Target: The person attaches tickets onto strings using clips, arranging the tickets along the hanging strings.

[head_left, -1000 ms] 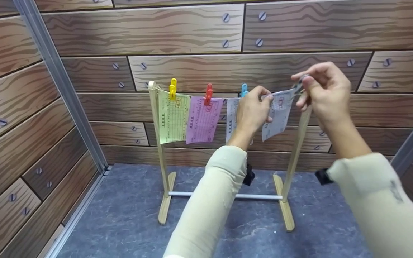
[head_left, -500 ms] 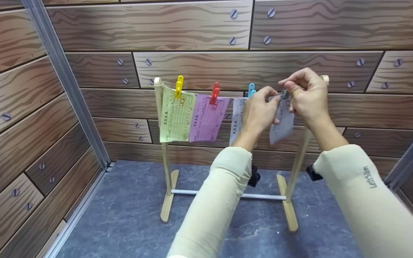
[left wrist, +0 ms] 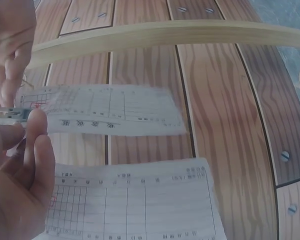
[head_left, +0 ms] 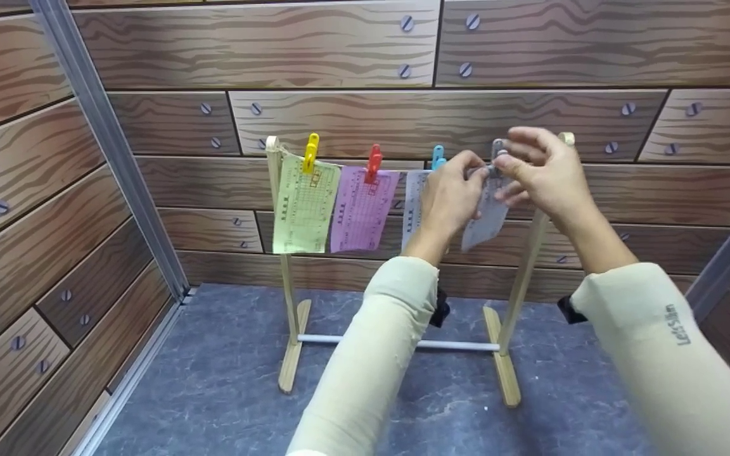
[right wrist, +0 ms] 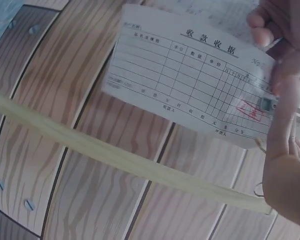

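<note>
Near the right end of a line, a white receipt [head_left: 488, 218] hangs with a grey clothespin [head_left: 498, 149] at its top. My left hand [head_left: 450, 196] pinches the receipt's upper edge by the line. My right hand [head_left: 549, 168] is right beside the clothespin, its fingers spread apart. In the right wrist view, these fingers partly cover the clothespin [right wrist: 266, 104], whose tip lies over the receipt [right wrist: 190, 80]. Another white receipt [head_left: 412, 202], under a blue clothespin [head_left: 438, 155], is partly hidden by my left hand.
Further left hang a green receipt [head_left: 305, 209] with a yellow clothespin [head_left: 311, 154] and a pink receipt [head_left: 364, 212] with a red clothespin [head_left: 372, 163]. A wooden post [head_left: 530, 266] and white crossbar [head_left: 460, 346] belong to the rack. Wood-patterned panels [head_left: 339, 47] stand behind.
My right hand brought the grey clothespin left onto the receipt's top edge, then its fingers spread off it. My left hand kept pinching the receipt.
</note>
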Demonstrator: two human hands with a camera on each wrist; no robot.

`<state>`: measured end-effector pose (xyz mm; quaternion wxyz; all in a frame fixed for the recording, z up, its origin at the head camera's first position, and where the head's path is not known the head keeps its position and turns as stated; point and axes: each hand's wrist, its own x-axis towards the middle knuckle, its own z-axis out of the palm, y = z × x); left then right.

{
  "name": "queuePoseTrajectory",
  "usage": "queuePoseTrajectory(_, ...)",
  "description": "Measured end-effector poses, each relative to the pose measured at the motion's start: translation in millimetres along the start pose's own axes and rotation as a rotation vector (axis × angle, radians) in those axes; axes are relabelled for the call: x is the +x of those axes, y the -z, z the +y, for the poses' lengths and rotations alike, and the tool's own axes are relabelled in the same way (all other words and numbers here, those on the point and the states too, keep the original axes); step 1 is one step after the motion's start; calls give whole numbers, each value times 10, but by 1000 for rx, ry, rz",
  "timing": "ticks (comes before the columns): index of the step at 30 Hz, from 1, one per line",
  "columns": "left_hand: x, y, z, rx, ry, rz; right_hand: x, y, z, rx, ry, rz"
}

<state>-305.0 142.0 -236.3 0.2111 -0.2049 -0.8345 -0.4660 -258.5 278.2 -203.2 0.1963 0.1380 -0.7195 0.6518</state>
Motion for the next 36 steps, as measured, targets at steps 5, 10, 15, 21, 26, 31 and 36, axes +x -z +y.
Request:
queuePoseTrajectory(5,11,28,-25,21,-38,34,-63,23,-36,138,171,89)
queuePoseTrajectory(10,-57,-10,-85,49,-101,20,-207,75,-37,122,305,178)
queuePoseTrajectory(15,-187,-73,-242,49,-215,15,-418,96,-32,74,369,259)
queuePoseTrajectory(21,-385,-127,-507,-65,-257,-84,-592,117,125,-126,368,310)
queuePoseTrajectory(26,-597,-178,-724,-85,-185,-220,-724,163,380,-321,411,336)
queuePoseTrajectory(31,-860,-144,-954,21,-203,-239,-898,272,763,-548,479,320)
queuePoseTrajectory(36,-1122,-53,-1136,166,-299,-189,-1118,308,1028,-721,417,145)
